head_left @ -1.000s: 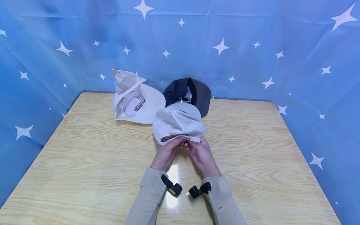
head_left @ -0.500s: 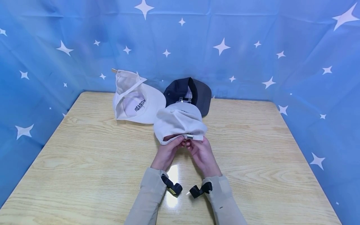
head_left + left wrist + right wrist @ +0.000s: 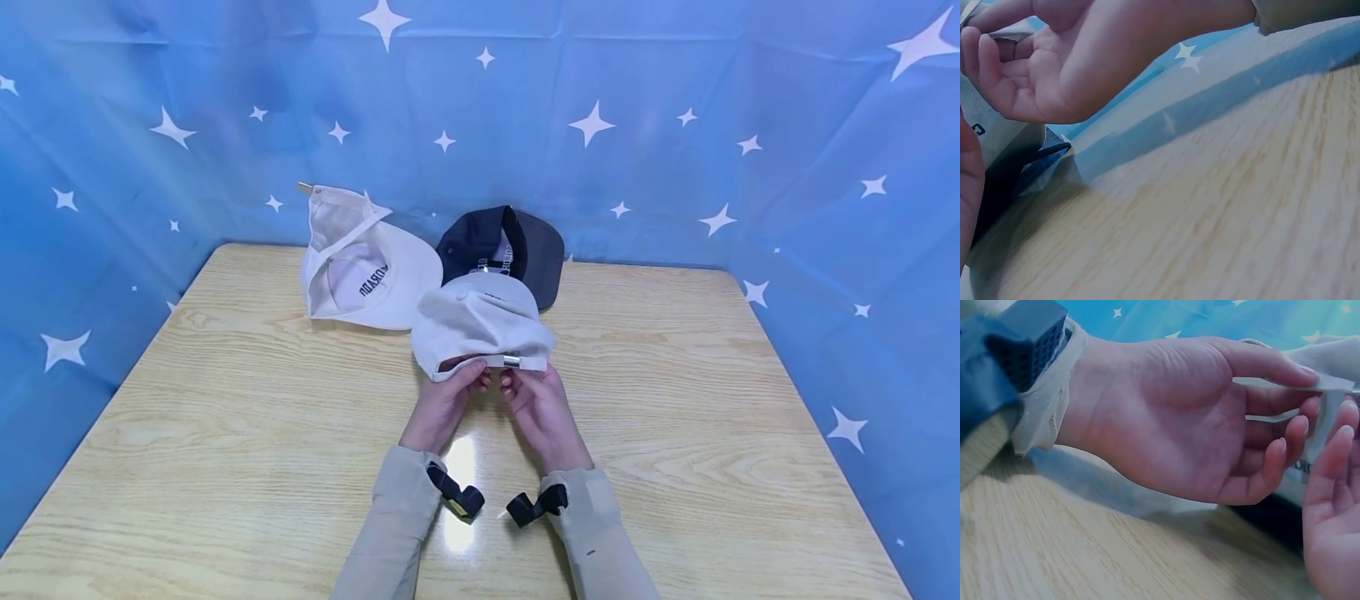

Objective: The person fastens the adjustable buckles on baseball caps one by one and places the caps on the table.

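A white baseball cap (image 3: 480,317) is held up mid-table, its back opening and strap facing me. My left hand (image 3: 441,410) pinches the strap's left part, thumb on top; in the right wrist view the left hand (image 3: 1172,419) grips the white strap (image 3: 1334,382) between thumb and index finger. My right hand (image 3: 546,414) holds the strap's right end, just past the metal buckle (image 3: 512,361). In the left wrist view the right hand (image 3: 1047,69) has curled fingers, its fingertips cut off by the frame edge. Dark lettering shows on the cap's front.
Behind the held cap, a second white cap (image 3: 408,287) lies upturned at left, its strap loose. Beside it a navy cap (image 3: 542,258) lies upturned, partly hidden by the held cap. A blue star-printed cloth (image 3: 480,167) encloses the wooden table (image 3: 660,417).
The held cap's strap end and buckle have shifted slightly right and up. My right hand has moved a little right, so the fingertips stand farther apart. The other caps stay put.
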### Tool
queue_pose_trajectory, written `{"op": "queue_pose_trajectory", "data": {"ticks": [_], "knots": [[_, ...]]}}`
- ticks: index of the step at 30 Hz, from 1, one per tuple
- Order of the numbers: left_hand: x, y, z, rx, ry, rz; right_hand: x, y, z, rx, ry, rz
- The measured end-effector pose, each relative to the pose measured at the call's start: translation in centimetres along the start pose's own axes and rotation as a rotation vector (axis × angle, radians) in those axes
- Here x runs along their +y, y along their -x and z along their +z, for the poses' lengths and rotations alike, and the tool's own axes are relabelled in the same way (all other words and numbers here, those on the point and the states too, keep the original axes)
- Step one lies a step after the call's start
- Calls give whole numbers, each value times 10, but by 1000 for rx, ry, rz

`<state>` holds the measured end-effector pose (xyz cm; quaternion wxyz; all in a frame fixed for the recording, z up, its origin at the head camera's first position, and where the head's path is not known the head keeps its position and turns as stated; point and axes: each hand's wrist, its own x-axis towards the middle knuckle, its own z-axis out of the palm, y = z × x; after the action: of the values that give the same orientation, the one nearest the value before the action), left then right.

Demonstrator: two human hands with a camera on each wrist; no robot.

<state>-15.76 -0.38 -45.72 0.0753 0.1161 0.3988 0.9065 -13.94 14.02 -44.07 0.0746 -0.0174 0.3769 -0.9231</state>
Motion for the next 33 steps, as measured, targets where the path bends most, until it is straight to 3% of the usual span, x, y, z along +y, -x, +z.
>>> {"op": "queue_pose_trajectory", "data": {"ticks": [17,33], "knots": [[0,1,2,24,28,5,0,1,1,-24,42,0],[-1,1,2,13,-30,-23,2,-1,1,-43,73,-1]]}}
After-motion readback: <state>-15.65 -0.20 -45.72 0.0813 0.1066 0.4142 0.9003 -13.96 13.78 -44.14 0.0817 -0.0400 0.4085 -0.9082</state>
